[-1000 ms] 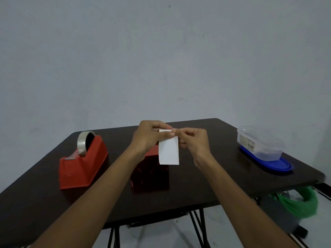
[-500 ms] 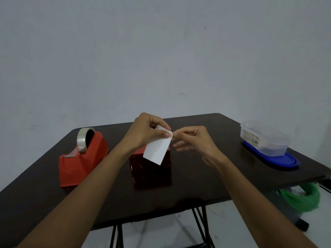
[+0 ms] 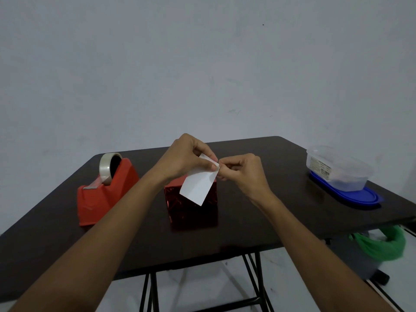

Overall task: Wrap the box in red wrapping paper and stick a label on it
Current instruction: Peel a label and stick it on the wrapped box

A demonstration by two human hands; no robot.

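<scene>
Both hands pinch the white label [image 3: 199, 185] above the wrapped box [image 3: 191, 206]: left hand [image 3: 188, 157] gripping it, right hand [image 3: 242, 171] seemingly picking its backing; peeling comes next.

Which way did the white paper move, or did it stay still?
Yes. The paper hung straight at the right edge of the box; now it is tilted, its bottom swung left across the box.

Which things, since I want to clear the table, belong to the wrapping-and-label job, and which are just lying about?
In the job:
white label, pinched by the left hand and right hand
red-wrapped box, standing on the table

Lying about:
red tape dispenser, untouched
clear container on its blue lid
green bag below the table edge
</scene>
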